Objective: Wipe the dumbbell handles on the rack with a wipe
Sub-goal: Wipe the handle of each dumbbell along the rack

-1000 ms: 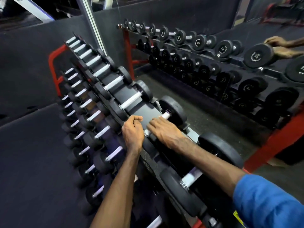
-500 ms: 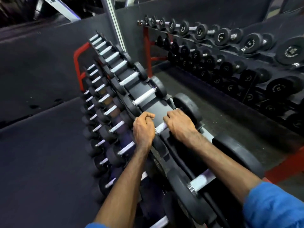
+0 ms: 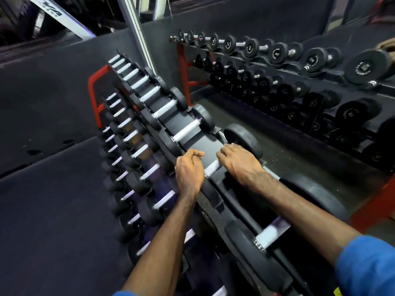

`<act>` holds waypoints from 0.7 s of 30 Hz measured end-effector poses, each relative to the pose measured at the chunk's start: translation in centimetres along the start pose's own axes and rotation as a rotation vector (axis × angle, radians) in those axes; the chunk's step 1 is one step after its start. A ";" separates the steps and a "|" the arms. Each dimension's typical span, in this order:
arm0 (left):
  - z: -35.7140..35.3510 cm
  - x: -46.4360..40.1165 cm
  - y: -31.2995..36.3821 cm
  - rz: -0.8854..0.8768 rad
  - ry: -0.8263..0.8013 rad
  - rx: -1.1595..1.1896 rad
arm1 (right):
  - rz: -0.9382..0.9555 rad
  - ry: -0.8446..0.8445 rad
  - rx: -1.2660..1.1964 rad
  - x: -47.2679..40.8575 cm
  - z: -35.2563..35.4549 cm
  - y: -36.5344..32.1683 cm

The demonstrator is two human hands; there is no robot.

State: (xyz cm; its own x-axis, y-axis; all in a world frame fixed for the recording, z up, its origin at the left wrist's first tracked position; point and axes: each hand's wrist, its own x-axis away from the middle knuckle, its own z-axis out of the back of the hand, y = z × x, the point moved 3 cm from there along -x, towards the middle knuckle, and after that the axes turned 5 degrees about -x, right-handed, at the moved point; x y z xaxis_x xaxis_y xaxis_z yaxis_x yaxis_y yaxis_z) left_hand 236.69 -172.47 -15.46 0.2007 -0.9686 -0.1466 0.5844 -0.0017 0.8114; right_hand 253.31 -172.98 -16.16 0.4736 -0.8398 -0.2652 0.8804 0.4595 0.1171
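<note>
A three-tier dumbbell rack (image 3: 96, 90) with a red frame runs away from me, full of black dumbbells with silver handles. My right hand (image 3: 239, 162) curls over the right part of one top-tier dumbbell handle (image 3: 212, 167), up against its far head (image 3: 243, 139). My left hand (image 3: 189, 169) is a curled fist at the handle's left end, on top of the near head. A short knurled stretch of handle shows between the hands. No wipe is visible; whatever lies under my right palm is hidden.
The adjacent top-tier dumbbells lie farther off (image 3: 188, 130) and closer to me (image 3: 269, 233). A mirror wall (image 3: 299, 82) on the right reflects the rack. Dark rubber floor (image 3: 53, 210) spreads to the left.
My right hand slid along the handle toward the far head, uncovering the knurled middle. My left hand stayed at the near end. The view shifted left.
</note>
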 end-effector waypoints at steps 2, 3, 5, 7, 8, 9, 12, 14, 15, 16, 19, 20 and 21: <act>0.3 -0.1 0.1 -0.025 -0.030 -0.024 | 0.073 -0.057 -0.018 0.0 0.5 -1.1; 0.4 0.0 -0.1 -0.040 -0.054 -0.032 | 0.143 -0.092 -0.025 0.1 0.7 -2.0; 0.8 0.0 -0.2 -0.073 -0.121 -0.064 | 0.176 -0.150 0.041 -0.2 1.5 -2.0; 1.2 -0.3 -0.5 -0.164 -0.205 -0.129 | 0.061 -0.192 0.113 -0.8 2.4 -0.7; 1.2 -0.4 -0.9 -0.227 -0.234 -0.152 | 0.029 -0.221 0.106 -0.9 2.6 -0.6; 1.4 -0.8 -1.2 -0.300 -0.257 -0.161 | 0.033 -0.249 0.103 -1.1 2.8 -1.1; 1.3 -1.5 -2.3 -0.437 -0.294 -0.169 | 0.108 -0.344 0.087 -1.3 2.4 -2.8; 1.1 -2.0 -2.4 -0.467 -0.305 -0.174 | -0.017 -0.367 0.192 -1.7 2.8 -2.3; 1.1 -2.1 -2.5 -0.466 -0.309 -0.193 | -0.089 -0.352 0.217 -1.9 2.9 -2.3; 1.2 -2.0 -2.3 -0.461 -0.323 -0.197 | -0.142 -0.347 0.222 -2.0 3.1 -2.5; 1.7 -1.8 -2.3 -0.479 -0.334 -0.213 | -0.185 -0.299 0.177 -2.2 3.1 -5.0; 1.7 -1.7 -2.3 -0.485 -0.333 -0.216 | -0.215 -0.275 0.189 -2.1 3.2 -5.4; 1.7 -1.5 -2.2 -0.492 -0.334 -0.220 | -0.279 -0.242 0.200 -2.0 3.0 -5.5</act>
State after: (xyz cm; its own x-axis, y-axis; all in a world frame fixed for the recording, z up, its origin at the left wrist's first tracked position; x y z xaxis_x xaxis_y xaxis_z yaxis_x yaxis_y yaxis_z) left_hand 233.72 -171.42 -16.02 -0.3682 -0.8930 -0.2589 0.7012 -0.4495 0.5534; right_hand 247.61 -174.74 -13.38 0.1868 -0.9789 -0.0831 0.9518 0.1594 0.2621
